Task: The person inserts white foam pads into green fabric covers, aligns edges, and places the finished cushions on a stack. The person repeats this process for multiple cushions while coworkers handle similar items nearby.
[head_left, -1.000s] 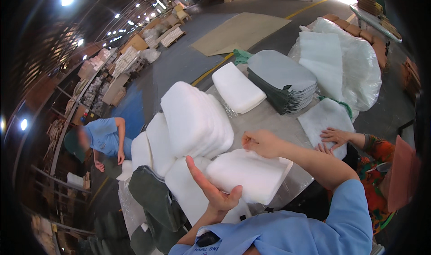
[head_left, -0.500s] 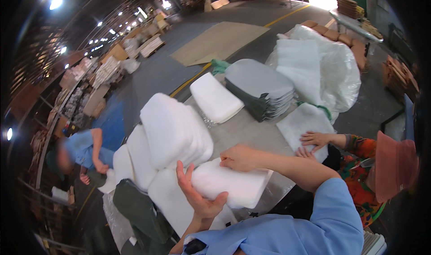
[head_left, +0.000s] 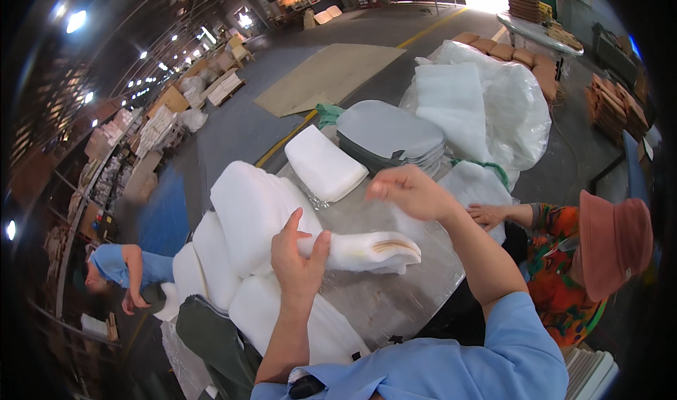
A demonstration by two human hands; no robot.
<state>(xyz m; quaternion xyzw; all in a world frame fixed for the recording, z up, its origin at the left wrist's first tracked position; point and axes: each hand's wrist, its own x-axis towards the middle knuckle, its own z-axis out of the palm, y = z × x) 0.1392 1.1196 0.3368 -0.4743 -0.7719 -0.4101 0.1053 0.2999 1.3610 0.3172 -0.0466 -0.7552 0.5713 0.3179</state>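
Gripping the white foam pad (head_left: pixel 360 250) over the desk (head_left: pixel 395 294), your left hand (head_left: pixel 300 259) is closed around it; your right hand (head_left: pixel 409 191) is hovering, loosely curled and empty, likely needing a hold on the far end.

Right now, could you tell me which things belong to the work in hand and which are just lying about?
In hand:
left hand gripping the white foam pad
right hand raised above it
table

Lying about:
stack of grey pads
white cushion
plastic bag of wadding
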